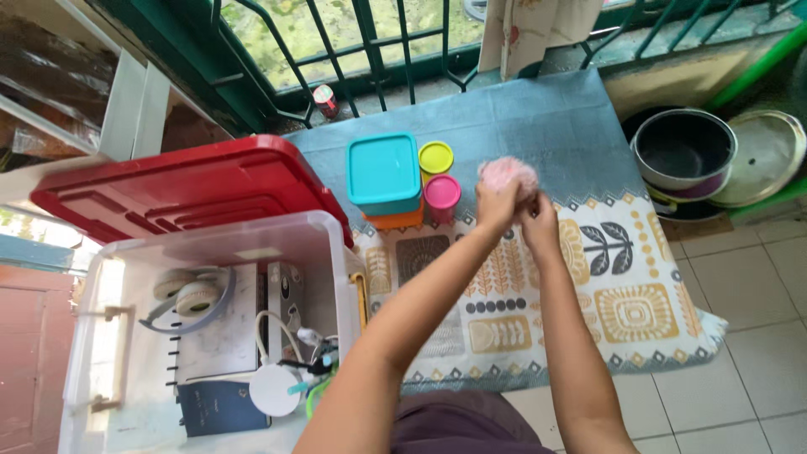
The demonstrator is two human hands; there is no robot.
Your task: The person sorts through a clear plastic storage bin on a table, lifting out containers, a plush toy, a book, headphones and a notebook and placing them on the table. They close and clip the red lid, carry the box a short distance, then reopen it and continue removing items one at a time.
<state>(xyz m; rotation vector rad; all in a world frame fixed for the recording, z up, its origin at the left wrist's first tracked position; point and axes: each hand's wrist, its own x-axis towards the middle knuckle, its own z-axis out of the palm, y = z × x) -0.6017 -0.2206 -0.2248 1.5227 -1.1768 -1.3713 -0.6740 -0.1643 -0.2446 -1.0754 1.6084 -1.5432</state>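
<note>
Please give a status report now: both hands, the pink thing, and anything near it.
Left hand and right hand both gripping the pink fluffy ball above the patterned mat. Pink-lidded jar close beside it, not touching. Nothing blocking.

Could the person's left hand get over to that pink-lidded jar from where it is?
Probably yes. The left hand is up on the pink fluffy ball, and the pink-lidded jar stands just beside it on the patterned cloth, with nothing between them. But the hand is busy with the ball.
</note>
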